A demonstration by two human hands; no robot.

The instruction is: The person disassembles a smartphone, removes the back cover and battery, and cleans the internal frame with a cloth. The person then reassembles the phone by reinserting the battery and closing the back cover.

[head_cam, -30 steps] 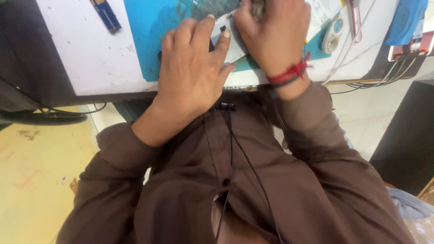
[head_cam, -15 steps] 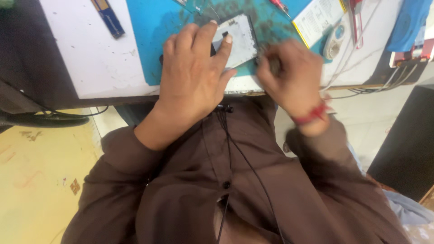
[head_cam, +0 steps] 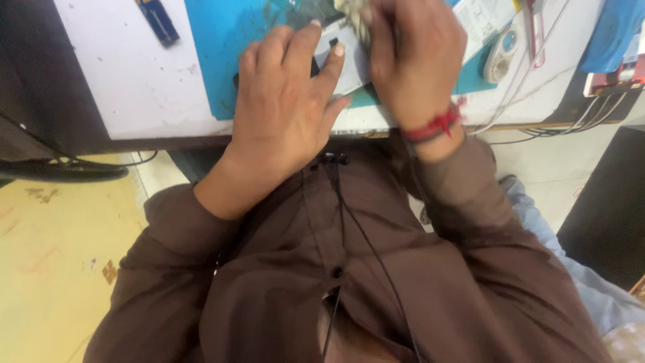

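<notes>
My left hand (head_cam: 285, 107) lies flat with its fingers spread over a light grey flat device (head_cam: 348, 66) that rests on a blue work mat (head_cam: 225, 40) near the table's front edge. My right hand (head_cam: 415, 60), a red thread band at its wrist, is closed around a small crumpled greyish wad (head_cam: 353, 12) and presses it onto the far end of the device. Most of the device is hidden under both hands.
A white table (head_cam: 127, 81) carries the mat. A small blue tool (head_cam: 158, 21) lies at its far left. To the right lie a printed paper card (head_cam: 480, 20), a small round white-and-blue item (head_cam: 500, 55), thin cables (head_cam: 537, 40) and a blue object (head_cam: 615, 33). Yellowish floor is below left.
My right hand has moved up and left from the table's front edge onto the far end of the device, now holding the wad. My left hand has stayed on the device.
</notes>
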